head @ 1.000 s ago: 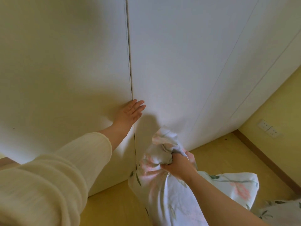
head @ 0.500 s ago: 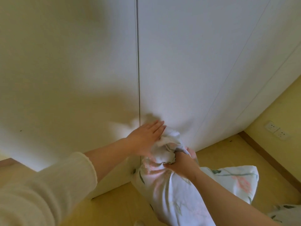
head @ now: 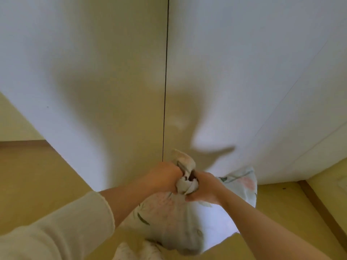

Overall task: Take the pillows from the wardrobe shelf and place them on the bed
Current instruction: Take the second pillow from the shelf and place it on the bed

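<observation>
A white pillow point(head: 174, 218) with a pink and green flower print hangs in front of me, low in the head view. My left hand point(head: 163, 177) and my right hand point(head: 204, 186) both grip its bunched top corner, knuckles close together. The pillow's body droops below the hands, and one corner point(head: 242, 181) sticks out to the right. The white wardrobe doors point(head: 234, 81) stand closed right behind it, with the dark seam between them just above my left hand. No bed is in view.
The yellow wooden floor point(head: 32, 184) spreads left and right of the wardrobe. A brown skirting board point(head: 319, 203) and yellow wall run along the right. My feet point(head: 137, 250) show at the bottom edge below the pillow.
My left hand left the wardrobe door, came down and took hold of the pillow's top corner beside my right hand. The view has tilted downward and the pillow hangs closer to me.
</observation>
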A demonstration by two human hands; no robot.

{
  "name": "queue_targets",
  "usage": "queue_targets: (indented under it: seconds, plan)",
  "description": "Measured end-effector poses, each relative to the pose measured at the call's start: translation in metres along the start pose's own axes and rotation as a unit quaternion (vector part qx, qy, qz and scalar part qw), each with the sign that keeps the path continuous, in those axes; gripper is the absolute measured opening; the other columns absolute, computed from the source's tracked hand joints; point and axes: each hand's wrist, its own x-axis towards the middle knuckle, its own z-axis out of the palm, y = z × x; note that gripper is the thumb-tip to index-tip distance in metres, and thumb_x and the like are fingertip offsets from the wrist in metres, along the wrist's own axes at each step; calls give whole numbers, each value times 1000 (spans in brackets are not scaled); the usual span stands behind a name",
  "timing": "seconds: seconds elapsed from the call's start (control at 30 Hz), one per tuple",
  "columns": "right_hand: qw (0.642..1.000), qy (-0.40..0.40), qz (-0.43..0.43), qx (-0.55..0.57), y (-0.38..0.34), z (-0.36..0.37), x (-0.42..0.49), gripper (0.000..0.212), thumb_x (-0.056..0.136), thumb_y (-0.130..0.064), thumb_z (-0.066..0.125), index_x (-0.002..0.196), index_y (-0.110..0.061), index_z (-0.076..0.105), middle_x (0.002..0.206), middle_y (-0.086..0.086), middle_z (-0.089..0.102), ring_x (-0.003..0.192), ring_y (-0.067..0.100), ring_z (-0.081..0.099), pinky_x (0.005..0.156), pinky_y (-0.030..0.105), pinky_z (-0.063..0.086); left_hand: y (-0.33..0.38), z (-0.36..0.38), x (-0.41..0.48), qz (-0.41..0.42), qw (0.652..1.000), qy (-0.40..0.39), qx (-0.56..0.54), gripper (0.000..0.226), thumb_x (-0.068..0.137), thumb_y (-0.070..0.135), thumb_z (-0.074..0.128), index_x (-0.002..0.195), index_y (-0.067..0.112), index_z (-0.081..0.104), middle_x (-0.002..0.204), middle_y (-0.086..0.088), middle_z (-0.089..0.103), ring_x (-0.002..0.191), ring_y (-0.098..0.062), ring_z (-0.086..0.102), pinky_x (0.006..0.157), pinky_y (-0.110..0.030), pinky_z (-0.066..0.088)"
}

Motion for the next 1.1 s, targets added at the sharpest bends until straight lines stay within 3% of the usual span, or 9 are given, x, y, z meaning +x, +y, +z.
queue_targets:
  seconds: [0.13,0.4,0.47,0.57,0.67,0.8,0.93,1.03,1.1]
  plan:
    - [991,-20,-39,-124,11,-4,2,83,62,-47,76,135,-38,35,141,-6,33,134,24,27,110,41,20,5,3,-25,-52,998,31,8,27,84,33,62,97,10,67,97,-9,69,91,-26,64,65,-30,41]
    - [966,-73,-163,-186,-26,20,26,114,58,-57,75,147,-34,6,157,-7,13,146,22,7,117,51,6,-13,26,-112,-259,955,115,-89,29,83,41,56,89,14,63,85,-3,65,79,-21,59,65,-30,45]
    - [954,-75,-188,-220,-39,27,26,105,64,-58,71,146,-33,11,157,-6,15,146,21,8,117,50,4,-22,34,-134,-309,934,142,-113,31,82,45,58,88,15,64,85,-2,66,74,-17,54,62,-28,40]
    - [938,-44,-240,-246,-55,44,27,63,76,-59,60,130,-32,44,133,-5,53,131,17,42,115,45,13,-28,47,-162,-364,899,170,-176,34,78,47,65,88,14,65,82,-1,63,76,-18,56,63,-28,40]
    - [934,-33,-289,-208,-80,71,25,41,85,-52,53,116,-24,58,113,-2,68,110,18,59,106,35,31,-32,58,-190,-432,851,178,-239,26,77,40,67,79,17,57,76,2,54,78,-19,55,65,-28,41]
    - [928,-41,-340,-149,-127,104,18,32,90,-40,52,103,-13,64,101,6,71,96,24,64,84,31,45,-50,76,-230,-525,805,196,-196,51,76,39,66,121,21,50,115,-1,57,109,-23,55,85,-34,47]
    - [908,-39,-390,-147,-181,127,12,32,89,-35,55,106,-10,65,103,9,71,99,27,64,76,28,42,-62,99,-252,-491,831,252,68,100,50,36,78,138,23,31,143,-12,39,128,-40,47,95,-58,42]
    - [884,-56,-424,-188,-218,138,11,35,88,-35,55,115,-15,63,112,8,69,105,26,62,83,30,44,-80,118,-261,-430,893,121,59,106,66,55,69,148,28,7,157,-7,8,146,-39,6,106,-71,9]
    - [870,-74,-440,-211,-240,149,14,33,88,-36,55,110,-14,65,109,8,70,102,25,64,78,30,42,-100,130,-269,-445,895,42,-3,101,73,52,66,149,28,3,157,-3,15,147,-32,-3,108,-68,-6]
